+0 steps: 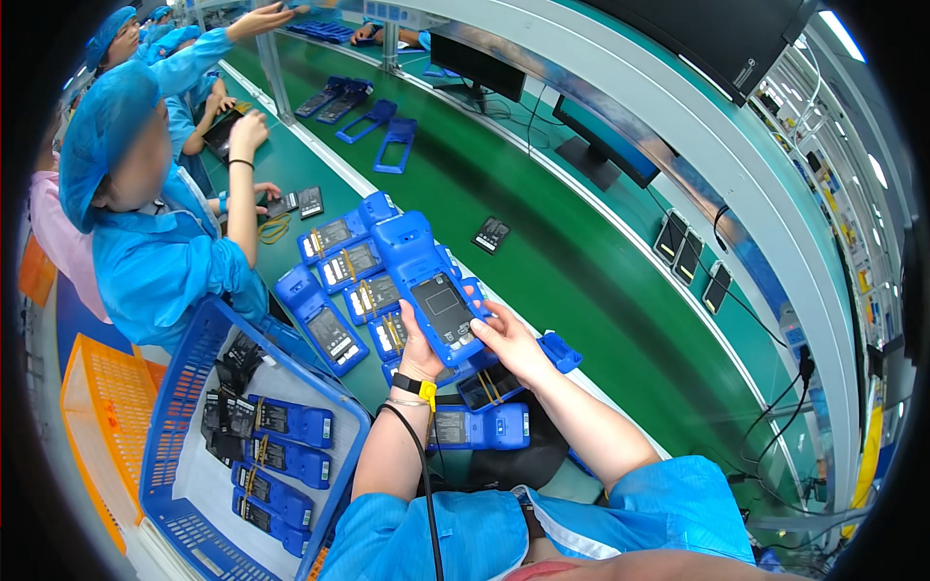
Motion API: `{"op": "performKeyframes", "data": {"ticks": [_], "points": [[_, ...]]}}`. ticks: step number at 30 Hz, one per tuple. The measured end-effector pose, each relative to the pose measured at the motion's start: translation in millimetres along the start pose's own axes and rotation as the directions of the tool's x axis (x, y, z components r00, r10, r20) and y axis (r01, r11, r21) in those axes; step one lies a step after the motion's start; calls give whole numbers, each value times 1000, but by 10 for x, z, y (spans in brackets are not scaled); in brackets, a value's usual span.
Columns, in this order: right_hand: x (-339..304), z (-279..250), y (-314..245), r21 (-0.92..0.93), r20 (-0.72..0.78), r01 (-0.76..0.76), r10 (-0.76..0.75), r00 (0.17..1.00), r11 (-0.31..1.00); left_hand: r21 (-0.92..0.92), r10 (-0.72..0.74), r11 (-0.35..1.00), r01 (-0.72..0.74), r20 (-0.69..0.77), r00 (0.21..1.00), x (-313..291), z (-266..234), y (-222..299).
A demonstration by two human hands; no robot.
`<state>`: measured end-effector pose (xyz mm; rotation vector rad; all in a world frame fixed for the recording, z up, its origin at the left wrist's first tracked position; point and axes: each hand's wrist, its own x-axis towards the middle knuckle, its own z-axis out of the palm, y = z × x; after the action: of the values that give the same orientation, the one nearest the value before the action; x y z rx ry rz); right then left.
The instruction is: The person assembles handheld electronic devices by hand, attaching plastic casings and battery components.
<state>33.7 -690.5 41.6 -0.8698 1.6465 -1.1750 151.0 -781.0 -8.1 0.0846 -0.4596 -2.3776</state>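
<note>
A blue handheld terminal (405, 250) is held up, its black battery bay facing me. My left hand (418, 347) is closed around its lower left edge. My right hand (508, 339) grips the lower right edge, thumb on the face near the bottom of the bay. Beneath and left of it lie several more blue terminals, some with batteries and yellow rubber bands across them. One terminal (322, 324) rests tilted at the left of this group, and another (484, 427) lies near my body. A black strap with a yellow clip (426, 389) circles my left wrist, with a cord attached.
A blue basket (351, 455) at lower left holds terminals and black batteries. A loose battery (491, 234) lies on the green conveyor (562, 290), with blue frames (395, 145) farther along. Monitors (605, 136) stand beyond. A co-worker in blue (170, 261) works at the left.
</note>
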Motion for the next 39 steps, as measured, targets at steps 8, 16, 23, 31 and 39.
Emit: {"op": "performKeyframes", "data": {"ticks": [8, 16, 23, 31, 39], "points": [[-133, 39, -94, 211, 192, -285, 246, 950, 935, 112, 17, 994, -17, 3, 1000, -76, -3, 32], [-197, 53, -8, 619, 355, -306, 90, 930, 723, 45, -51, 998, 49, 52, 997, -94, 93, -24], [-284, 7, 138, 690, 297, -247, 45, 954, 680, 84, -57, 995, 48, 107, 993, -123, 226, -84], [-332, -194, 92, 672, 72, -49, 1, 997, 739, 188, -85, 978, 87, -18, 996, -447, 152, -181], [-806, -212, 231, 657, 61, -74, 46, 997, 750, 295, -58, 954, 58, -9, 998, -563, 377, -168]]}}
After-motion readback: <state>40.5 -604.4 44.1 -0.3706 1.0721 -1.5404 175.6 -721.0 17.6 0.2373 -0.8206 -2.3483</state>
